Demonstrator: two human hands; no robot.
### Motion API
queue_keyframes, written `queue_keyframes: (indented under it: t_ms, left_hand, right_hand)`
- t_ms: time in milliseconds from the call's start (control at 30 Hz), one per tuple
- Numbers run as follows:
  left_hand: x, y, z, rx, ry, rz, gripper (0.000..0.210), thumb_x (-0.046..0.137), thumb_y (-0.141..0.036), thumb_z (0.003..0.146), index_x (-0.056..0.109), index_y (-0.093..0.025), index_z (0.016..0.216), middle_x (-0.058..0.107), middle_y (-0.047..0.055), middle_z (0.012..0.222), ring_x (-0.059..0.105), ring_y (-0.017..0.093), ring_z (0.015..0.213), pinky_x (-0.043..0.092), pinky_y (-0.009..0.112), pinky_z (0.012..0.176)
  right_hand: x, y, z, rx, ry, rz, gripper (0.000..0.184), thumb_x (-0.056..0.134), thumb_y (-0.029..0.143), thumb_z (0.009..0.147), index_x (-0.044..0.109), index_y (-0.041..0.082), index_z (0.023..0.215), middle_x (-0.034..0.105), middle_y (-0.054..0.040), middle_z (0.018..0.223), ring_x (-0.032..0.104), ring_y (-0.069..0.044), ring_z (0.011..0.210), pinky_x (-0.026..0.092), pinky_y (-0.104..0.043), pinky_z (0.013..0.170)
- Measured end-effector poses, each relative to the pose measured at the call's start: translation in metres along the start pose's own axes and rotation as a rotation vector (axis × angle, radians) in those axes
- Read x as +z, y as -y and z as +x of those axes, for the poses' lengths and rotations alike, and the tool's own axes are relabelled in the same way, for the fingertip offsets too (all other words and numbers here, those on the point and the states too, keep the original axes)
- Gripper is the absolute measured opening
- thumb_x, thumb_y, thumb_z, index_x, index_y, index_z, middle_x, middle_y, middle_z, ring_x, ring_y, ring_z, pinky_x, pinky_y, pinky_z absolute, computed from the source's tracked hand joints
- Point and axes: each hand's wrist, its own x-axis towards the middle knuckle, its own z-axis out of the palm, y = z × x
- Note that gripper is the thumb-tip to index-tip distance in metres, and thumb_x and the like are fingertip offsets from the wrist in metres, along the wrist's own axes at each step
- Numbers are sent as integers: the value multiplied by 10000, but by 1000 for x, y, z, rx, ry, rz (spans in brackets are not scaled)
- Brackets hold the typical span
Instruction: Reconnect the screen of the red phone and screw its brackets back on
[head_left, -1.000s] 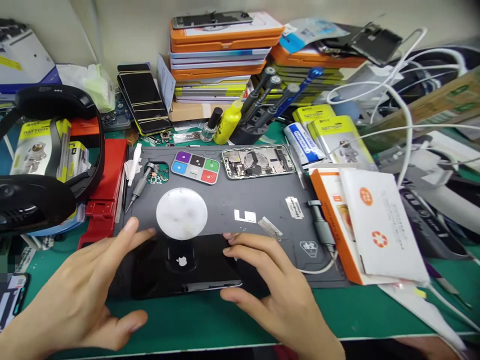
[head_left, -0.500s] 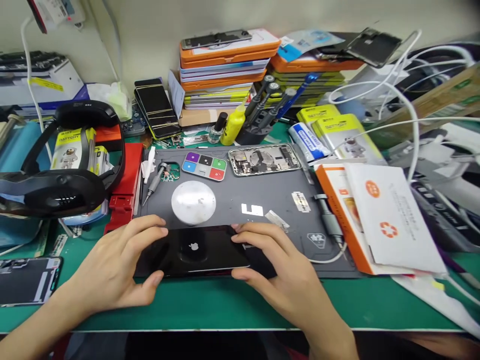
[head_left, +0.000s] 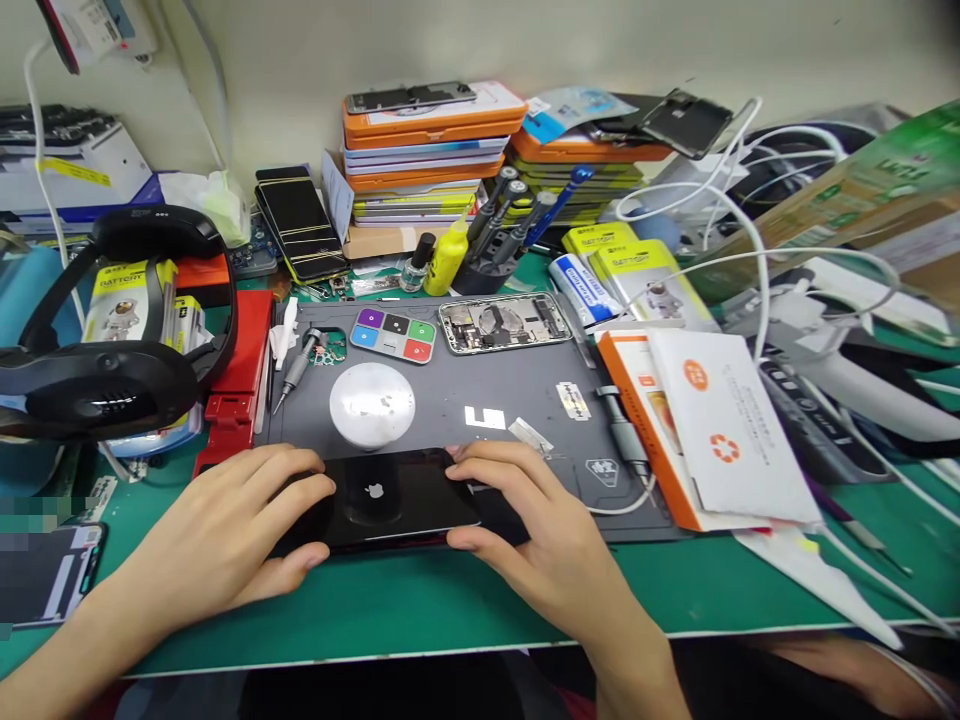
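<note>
A black smartphone [head_left: 409, 497] lies on its side on the dark work mat [head_left: 442, 400], its screen up and showing a white apple logo. My left hand [head_left: 247, 520] covers the phone's left end, fingertips on the screen and far side, thumb at the near edge. At the other end my right hand [head_left: 536, 540] holds it, fingers along the far edge and thumb against the near edge. Beyond the phone are a round white disc [head_left: 372, 405], a small white cut-out piece [head_left: 484, 417] and a razor blade [head_left: 573, 401].
An opened phone body [head_left: 505, 323], a coloured parts tray [head_left: 393, 335] and a screwdriver [head_left: 300, 368] lie farther back on the mat. An orange box [head_left: 652, 440] with white packets stands right. A black headset [head_left: 112, 370] sits left. Screwdrivers fill a holder [head_left: 484, 275] behind.
The view has shifted, so everything on the bench appears a little farther left. Both hands keep their places on the phone, and the logo still shows.
</note>
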Motion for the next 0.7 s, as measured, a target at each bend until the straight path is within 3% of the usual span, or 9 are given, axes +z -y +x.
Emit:
queue_keyframes:
  t_ms: [267,700]
  left_hand:
    - [8,-1,-4,-62,53,-36,506,360,-602,1209,574,-171,1366,705,165,1402,728,318,1251,581,459,1001]
    - [6,0,-2,-68,54,-85,593,354,-610,1217,548,-133,1511,727,129,1413,695,267,1277,512,397,1061]
  right_hand:
    - [0,0,0,-3,-5,-6,408,606,661,1146,673,286,1293,744,-13,1265,772,-139,1228,609,-204,1050]
    - [0,-2,-2,9,6,7,405,610,645,1149,665,284,1323,740,-25,1281,776,-150,1229,613,-220,1065]
